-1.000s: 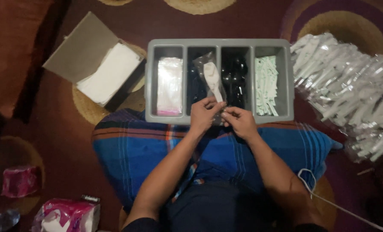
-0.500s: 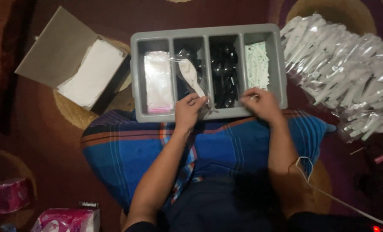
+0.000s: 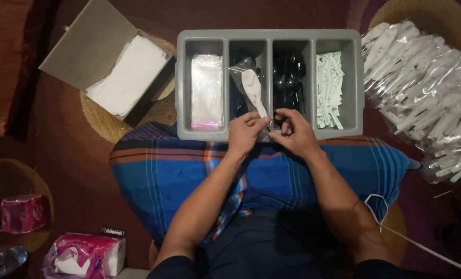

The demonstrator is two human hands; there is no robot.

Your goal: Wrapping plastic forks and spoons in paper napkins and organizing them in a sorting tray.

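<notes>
Both hands, left hand and right hand, pinch a clear packet holding a white spoon over the grey tray, seemingly mid-packing, needing steady fingers to close it.

This looks like a home floor used for piecework packing. A person sits on a dark red patterned carpet with a blue striped cloth over the lap. Against the far edge of that cloth rests a grey four-compartment tray of clear bags, dark spoons and small paper sachets. Left of the tray lies an open cardboard box of white napkins; right of it, a heap of wrapped packets. Below and to the tray's left sits a pink tissue pack.
</notes>
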